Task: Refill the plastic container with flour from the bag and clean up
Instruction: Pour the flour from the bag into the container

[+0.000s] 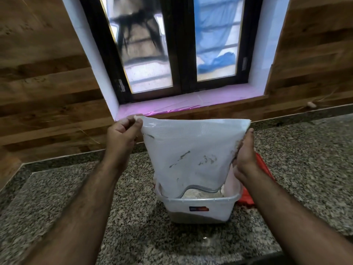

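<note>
A white plastic flour bag [191,153] hangs upside down, its open mouth inside the clear plastic container [198,209] on the granite counter. Pale flour [198,194] shows in the container under the bag's mouth. My left hand [122,136] pinches the bag's upper left corner. Lower down, my right hand [245,157] grips the bag's right edge. The bag looks flat and nearly empty, with grey smears on its side.
A red lid [248,197] lies on the granite counter [133,217] behind and right of the container. A wood-panelled wall [47,83] and a window with a pink-lined sill [191,104] stand behind. The counter's front edge runs at lower right.
</note>
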`<state>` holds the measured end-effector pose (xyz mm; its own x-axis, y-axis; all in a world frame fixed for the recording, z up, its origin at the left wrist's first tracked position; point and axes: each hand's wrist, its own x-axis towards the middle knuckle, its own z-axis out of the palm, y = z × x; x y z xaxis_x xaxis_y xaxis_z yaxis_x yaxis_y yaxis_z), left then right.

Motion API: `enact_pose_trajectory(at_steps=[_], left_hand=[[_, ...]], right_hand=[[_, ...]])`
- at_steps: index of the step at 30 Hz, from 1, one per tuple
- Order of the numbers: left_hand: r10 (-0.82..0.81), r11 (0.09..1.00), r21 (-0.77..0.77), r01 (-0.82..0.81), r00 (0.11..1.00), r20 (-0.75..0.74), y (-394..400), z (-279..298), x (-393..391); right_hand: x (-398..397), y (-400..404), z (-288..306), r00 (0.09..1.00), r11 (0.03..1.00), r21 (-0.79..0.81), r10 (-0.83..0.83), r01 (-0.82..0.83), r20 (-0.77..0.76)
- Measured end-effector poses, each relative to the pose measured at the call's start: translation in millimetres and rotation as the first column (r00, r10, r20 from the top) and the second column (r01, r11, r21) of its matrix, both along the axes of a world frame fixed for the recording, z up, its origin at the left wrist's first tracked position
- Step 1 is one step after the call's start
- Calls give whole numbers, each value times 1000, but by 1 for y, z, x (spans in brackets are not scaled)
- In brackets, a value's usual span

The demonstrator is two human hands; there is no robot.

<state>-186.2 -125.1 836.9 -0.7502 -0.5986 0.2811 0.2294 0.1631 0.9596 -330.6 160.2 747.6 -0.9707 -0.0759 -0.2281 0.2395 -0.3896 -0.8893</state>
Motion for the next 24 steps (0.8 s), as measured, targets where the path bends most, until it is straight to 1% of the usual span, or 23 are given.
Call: enact_pose_trajectory(at_steps=[2,4,5,6,7,8,10,12,14,17,19,22,23,24], left_hand=[[18,999,-48,-17,1000,17,8,-14,2],[-44,998,-50,47,998,52,17,-28,5],[-49,999,15,48,998,43,23,-36,3],[-16,996,88,13,1000,25,28,-41,0],[57,990,128,-58,998,14,35,-44,-3],[168,979,113,-168,986,9,40,-48,-8],[366,930,30,-366,930,-20,45,-54,-16],[442,890,-71,-451,890,-111,45,-63,-23],[464,859,-148,-490,867,-181,42,-65,-25],[499,821,-155,-550,822,-274,28,-55,-30],[498,827,-136,-545,824,-270,21,-50,-32],[485,857,-78,-509,849,-208,19,-50,-32],[479,862,-71,-501,853,-208,18,-50,-31],[479,863,-65,-501,852,-210,17,-48,-30]], right_hand=[[-3,-3,2,1000,999,-51,14,-14,-7],[-4,-5,3,999,997,-69,36,-37,-21],[-4,-7,1,998,996,-71,50,-53,-35],[-3,-9,1,998,996,-66,54,-56,-45],[-2,-9,-1,997,997,-54,55,-57,-50],[-1,-10,-3,998,998,-37,49,-51,-50],[1,-12,-5,1000,1000,2,13,-13,-28],[0,-12,-11,999,999,27,-40,40,-22],[-1,-14,-15,995,992,83,-95,97,-19],[6,-16,-10,982,970,161,-173,183,-72],[9,-17,-7,977,958,207,-178,200,-122],[6,-9,-3,988,971,199,-115,134,-107],[5,-6,-1,985,971,197,-109,135,-135],[4,-3,2,970,962,214,-127,172,-210]])
